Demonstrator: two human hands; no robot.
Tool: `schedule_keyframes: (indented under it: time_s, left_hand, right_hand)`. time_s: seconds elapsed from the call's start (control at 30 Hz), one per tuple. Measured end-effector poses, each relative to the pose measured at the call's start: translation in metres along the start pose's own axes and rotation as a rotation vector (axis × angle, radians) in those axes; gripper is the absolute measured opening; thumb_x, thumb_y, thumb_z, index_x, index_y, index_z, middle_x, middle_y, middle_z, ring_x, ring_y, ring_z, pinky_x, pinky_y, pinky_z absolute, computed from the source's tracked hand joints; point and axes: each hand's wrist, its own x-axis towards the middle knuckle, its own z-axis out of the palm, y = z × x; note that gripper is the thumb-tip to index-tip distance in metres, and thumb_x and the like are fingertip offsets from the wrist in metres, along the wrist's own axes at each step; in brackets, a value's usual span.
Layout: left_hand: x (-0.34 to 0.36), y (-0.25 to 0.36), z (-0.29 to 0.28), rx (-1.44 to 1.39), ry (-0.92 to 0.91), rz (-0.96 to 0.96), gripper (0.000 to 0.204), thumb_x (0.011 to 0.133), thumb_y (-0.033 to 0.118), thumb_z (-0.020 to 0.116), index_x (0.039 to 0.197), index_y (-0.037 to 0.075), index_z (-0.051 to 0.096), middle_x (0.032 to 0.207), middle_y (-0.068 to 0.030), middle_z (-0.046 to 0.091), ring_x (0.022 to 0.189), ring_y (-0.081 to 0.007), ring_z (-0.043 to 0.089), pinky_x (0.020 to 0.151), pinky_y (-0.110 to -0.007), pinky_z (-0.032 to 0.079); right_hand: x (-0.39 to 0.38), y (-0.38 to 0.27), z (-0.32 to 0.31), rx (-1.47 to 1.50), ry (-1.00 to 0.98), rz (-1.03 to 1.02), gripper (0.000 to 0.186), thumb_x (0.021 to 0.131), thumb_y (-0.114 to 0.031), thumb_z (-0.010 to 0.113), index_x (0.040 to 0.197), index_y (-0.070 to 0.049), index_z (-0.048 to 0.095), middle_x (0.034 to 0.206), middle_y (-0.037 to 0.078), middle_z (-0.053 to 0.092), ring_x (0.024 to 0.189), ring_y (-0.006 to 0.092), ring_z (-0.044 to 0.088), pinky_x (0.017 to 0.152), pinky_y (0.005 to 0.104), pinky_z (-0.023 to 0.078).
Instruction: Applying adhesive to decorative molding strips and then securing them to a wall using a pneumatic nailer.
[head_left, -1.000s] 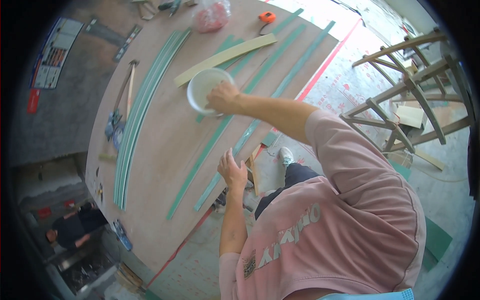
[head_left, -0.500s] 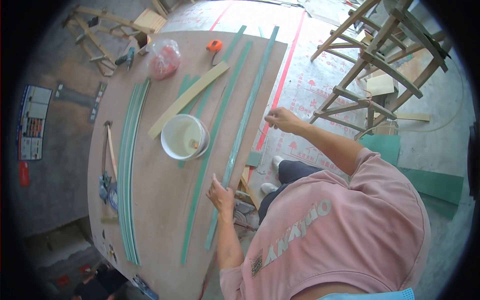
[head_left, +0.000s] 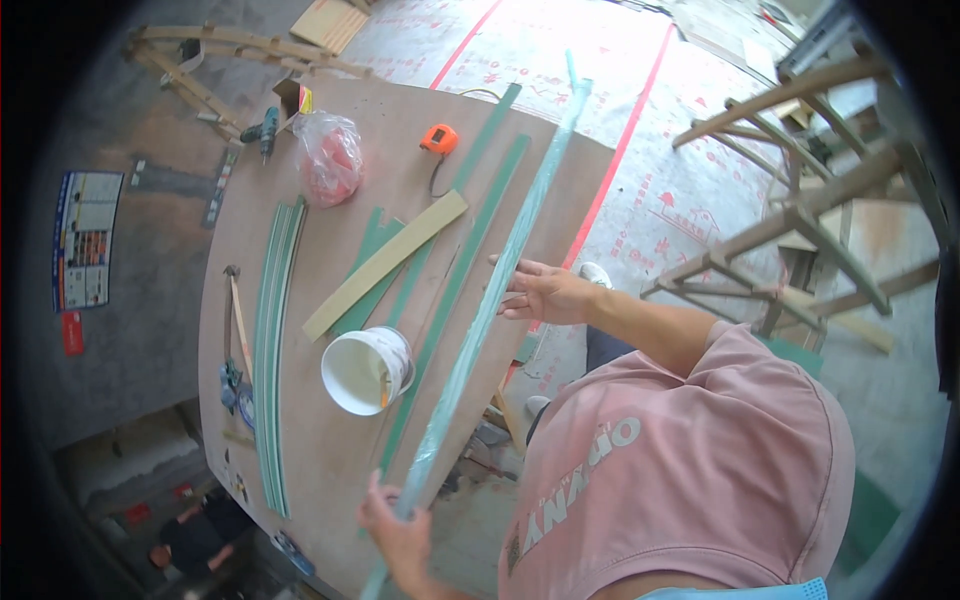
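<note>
A long green strip (head_left: 490, 290), covered in shiny clear film, runs slantwise along the near right side of the work board. My left hand (head_left: 398, 530) is closed around its lower part, thumb on one side and fingers on the other. Farther up, my right hand (head_left: 548, 293) reaches in from the right with fingers stretched out; the fingertips meet or pass beneath the strip, and I cannot tell which. Bare green strips (head_left: 462, 262) lie just left of it. Beside them stands a white bucket (head_left: 345, 375) with a small orange-tipped thing inside.
On the board (head_left: 320, 440) are a pale wooden slat (head_left: 385, 265), an orange tape measure (head_left: 438, 139), a bag of red stuff (head_left: 332, 165), a drill (head_left: 268, 132), a bundle of strips (head_left: 275, 360) and a hammer (head_left: 238, 310). Wooden trestles (head_left: 800, 220) stand right. Another person (head_left: 205, 532) is at lower left.
My left hand has slid toward the strip's lower end and closed on it. My right hand has come over to the strip, its fingers opening out. The strip has shifted toward me; the view has moved.
</note>
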Motion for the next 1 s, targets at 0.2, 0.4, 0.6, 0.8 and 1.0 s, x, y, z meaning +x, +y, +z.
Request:
schedule_keyframes:
  time_s: [0.2,0.4,0.6,0.8,1.0]
  left_hand:
    - [0.021,0.126,-0.062,0.186,0.587,0.155,0.07,0.078,0.007,0.067,0.142,-0.003,0.043,0.117,-0.0168,0.057,0.113,-0.0328,0.052,0.107,-0.048,0.035]
    - [0.097,0.229,0.02,-1.1,0.317,0.161,0.067,0.094,0.034,0.067,0.14,-0.007,0.04,0.136,-0.0211,0.046,0.116,-0.0322,0.055,0.099,-0.043,0.047]
    - [0.125,0.204,0.016,-1.35,0.768,0.333,0.06,0.1,0.033,0.06,0.141,-0.006,0.04,0.135,-0.0242,0.054,0.114,-0.0305,0.062,0.096,-0.037,0.053]
    - [0.135,0.186,0.02,-1.415,0.866,0.229,0.054,0.102,0.033,0.055,0.136,-0.008,0.046,0.138,-0.0279,0.053,0.119,-0.0332,0.06,0.102,-0.04,0.052]
    - [0.178,0.213,0.01,-1.4,0.908,0.207,0.053,0.101,0.033,0.058,0.132,-0.01,0.048,0.133,-0.0282,0.056,0.118,-0.0349,0.061,0.101,-0.041,0.053]
  right_hand:
    - [0.036,-0.089,0.064,0.003,-0.105,-0.059,0.049,0.103,-0.023,0.055,0.146,-0.008,0.036,0.132,0.013,0.058,0.115,0.0304,0.064,0.1,0.0377,0.055]
    - [0.065,-0.136,0.125,-0.002,-0.237,-0.051,0.047,0.103,-0.024,0.056,0.143,-0.008,0.038,0.129,0.014,0.059,0.114,0.0288,0.065,0.101,0.0396,0.055]
    - [0.082,-0.132,0.139,-0.051,-0.283,0.061,0.049,0.101,-0.024,0.06,0.143,-0.008,0.04,0.13,0.015,0.059,0.116,0.0279,0.063,0.101,0.0409,0.054]
    - [0.15,-0.152,0.066,-1.505,-0.177,-0.225,0.066,0.084,-0.021,0.079,0.142,-0.007,0.052,0.126,0.014,0.065,0.117,0.0281,0.06,0.104,0.0383,0.047]
    - [0.247,-0.186,-0.003,-2.389,0.398,0.077,0.058,0.084,-0.033,0.068,0.138,-0.014,0.056,0.15,0.016,0.04,0.137,0.0395,0.038,0.097,0.0499,0.048]
